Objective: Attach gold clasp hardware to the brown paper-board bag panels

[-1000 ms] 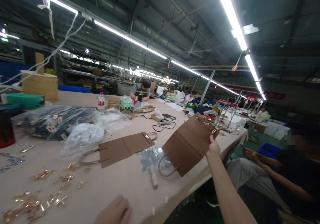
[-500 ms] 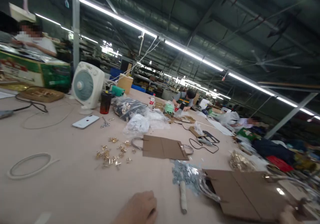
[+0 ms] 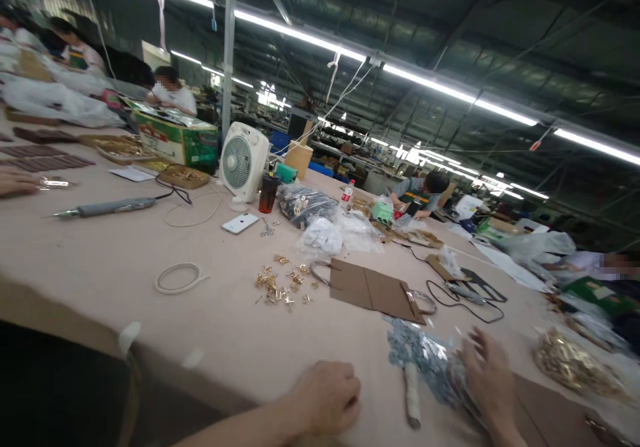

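Note:
My left hand (image 3: pixel 327 397) rests on the table as a loose fist, with nothing visible in it. To its right lies a pale wrapped rod (image 3: pixel 412 394), beside a heap of small blue-grey pieces (image 3: pixel 407 344). My right hand (image 3: pixel 487 374), slightly blurred, hovers with fingers apart over the clear-wrapped handle (image 3: pixel 457 374) of the near brown panel (image 3: pixel 555 407). Whether it touches the handle I cannot tell. Farther back is another brown panel (image 3: pixel 375 290) with a looped handle at each end. Gold-coloured metal fittings (image 3: pixel 280 287) lie scattered to its left.
A pale coiled cord (image 3: pixel 177 278), a phone (image 3: pixel 240 223), a dark cup (image 3: pixel 269 194) and a white fan (image 3: pixel 244 160) are on the left. A grey pen-shaped tool (image 3: pixel 115 206) lies near another person's hand (image 3: pixel 17 182). A bag of gold hardware (image 3: pixel 575 360) sits at right.
The view has swung left, bringing the table's near edge into sight. My right hand has moved from the near panel's far right end to its left handle. My left hand stays curled.

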Action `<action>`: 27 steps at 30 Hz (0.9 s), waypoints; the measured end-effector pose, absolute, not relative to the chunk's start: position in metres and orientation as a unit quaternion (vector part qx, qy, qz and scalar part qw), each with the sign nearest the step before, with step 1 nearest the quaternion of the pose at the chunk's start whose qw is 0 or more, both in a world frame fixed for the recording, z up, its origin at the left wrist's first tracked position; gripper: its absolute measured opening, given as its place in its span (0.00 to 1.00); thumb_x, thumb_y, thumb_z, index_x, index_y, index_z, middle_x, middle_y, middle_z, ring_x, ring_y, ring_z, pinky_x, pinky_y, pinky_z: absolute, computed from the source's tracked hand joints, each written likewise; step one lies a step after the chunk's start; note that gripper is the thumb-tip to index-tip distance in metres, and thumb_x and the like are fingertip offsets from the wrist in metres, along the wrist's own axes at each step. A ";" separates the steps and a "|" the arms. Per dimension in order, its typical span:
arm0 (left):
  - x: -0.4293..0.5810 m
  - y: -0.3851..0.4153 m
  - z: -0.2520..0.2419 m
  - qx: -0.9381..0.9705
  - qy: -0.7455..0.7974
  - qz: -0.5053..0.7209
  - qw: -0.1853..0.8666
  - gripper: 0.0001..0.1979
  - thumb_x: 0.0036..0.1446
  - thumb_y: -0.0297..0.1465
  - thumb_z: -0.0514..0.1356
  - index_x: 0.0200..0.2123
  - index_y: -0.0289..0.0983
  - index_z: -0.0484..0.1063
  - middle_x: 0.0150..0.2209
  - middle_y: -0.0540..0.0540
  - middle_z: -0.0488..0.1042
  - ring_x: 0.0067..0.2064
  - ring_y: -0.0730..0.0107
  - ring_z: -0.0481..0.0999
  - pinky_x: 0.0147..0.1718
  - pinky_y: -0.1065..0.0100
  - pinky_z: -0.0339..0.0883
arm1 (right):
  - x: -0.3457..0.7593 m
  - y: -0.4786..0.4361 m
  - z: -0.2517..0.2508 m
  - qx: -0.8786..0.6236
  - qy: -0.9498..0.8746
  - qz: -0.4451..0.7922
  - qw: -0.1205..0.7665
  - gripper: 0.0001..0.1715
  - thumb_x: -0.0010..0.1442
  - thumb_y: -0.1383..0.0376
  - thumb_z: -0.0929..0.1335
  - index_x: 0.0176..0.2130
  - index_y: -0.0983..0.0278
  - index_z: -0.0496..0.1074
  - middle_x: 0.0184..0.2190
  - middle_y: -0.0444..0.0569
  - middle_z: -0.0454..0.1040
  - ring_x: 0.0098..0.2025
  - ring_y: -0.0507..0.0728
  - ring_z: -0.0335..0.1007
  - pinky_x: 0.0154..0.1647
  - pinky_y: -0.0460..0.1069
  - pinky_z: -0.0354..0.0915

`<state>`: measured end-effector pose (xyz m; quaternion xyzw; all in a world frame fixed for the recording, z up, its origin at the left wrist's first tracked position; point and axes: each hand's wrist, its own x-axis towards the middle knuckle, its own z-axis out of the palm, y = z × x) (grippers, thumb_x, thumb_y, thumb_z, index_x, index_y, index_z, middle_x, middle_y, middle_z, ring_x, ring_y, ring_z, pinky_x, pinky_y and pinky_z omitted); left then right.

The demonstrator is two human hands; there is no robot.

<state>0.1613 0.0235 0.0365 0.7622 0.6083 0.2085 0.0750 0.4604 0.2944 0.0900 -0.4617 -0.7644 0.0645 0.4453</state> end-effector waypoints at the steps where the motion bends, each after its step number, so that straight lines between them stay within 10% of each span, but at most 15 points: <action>1: 0.161 0.023 0.036 0.761 0.609 0.210 0.075 0.09 0.63 0.39 0.59 0.36 0.40 0.74 0.38 0.46 0.78 0.37 0.61 0.79 0.35 0.63 0.73 | 0.425 0.286 0.086 -0.428 -0.790 0.097 0.428 0.27 0.65 0.50 0.65 0.56 0.62 0.71 0.51 0.60 0.74 0.47 0.66 0.76 0.52 0.65 0.72; 6: 0.162 0.023 0.033 0.745 0.620 0.225 0.100 0.09 0.63 0.36 0.58 0.39 0.39 0.76 0.39 0.42 0.78 0.41 0.58 0.80 0.39 0.61 0.75 | 0.255 0.239 0.064 -0.231 -0.893 0.234 0.306 0.22 0.67 0.63 0.63 0.57 0.59 0.74 0.57 0.56 0.74 0.55 0.60 0.74 0.60 0.58 0.70; 11: 0.158 0.023 0.036 0.733 0.610 0.254 0.163 0.11 0.57 0.34 0.62 0.42 0.39 0.78 0.42 0.39 0.81 0.41 0.53 0.81 0.41 0.59 0.76 | 0.148 0.210 0.052 -0.304 -0.910 0.209 0.189 0.38 0.62 0.78 0.57 0.68 0.64 0.65 0.69 0.58 0.64 0.70 0.59 0.61 0.70 0.55 0.59; 20: 0.153 0.036 0.045 0.685 0.662 0.202 0.226 0.16 0.60 0.32 0.58 0.50 0.40 0.78 0.50 0.36 0.81 0.49 0.49 0.81 0.47 0.56 0.74 | 0.122 0.206 0.055 -0.452 -0.869 0.153 0.129 0.16 0.67 0.66 0.63 0.51 0.62 0.75 0.53 0.57 0.72 0.45 0.63 0.77 0.46 0.55 0.68; 27: 0.151 0.039 0.037 0.708 0.637 0.228 0.202 0.14 0.63 0.29 0.55 0.49 0.40 0.76 0.50 0.38 0.79 0.50 0.54 0.80 0.47 0.60 0.73 | 0.144 0.203 0.072 -0.481 -0.847 0.108 0.200 0.20 0.70 0.70 0.58 0.53 0.58 0.72 0.53 0.50 0.70 0.43 0.57 0.73 0.41 0.49 0.64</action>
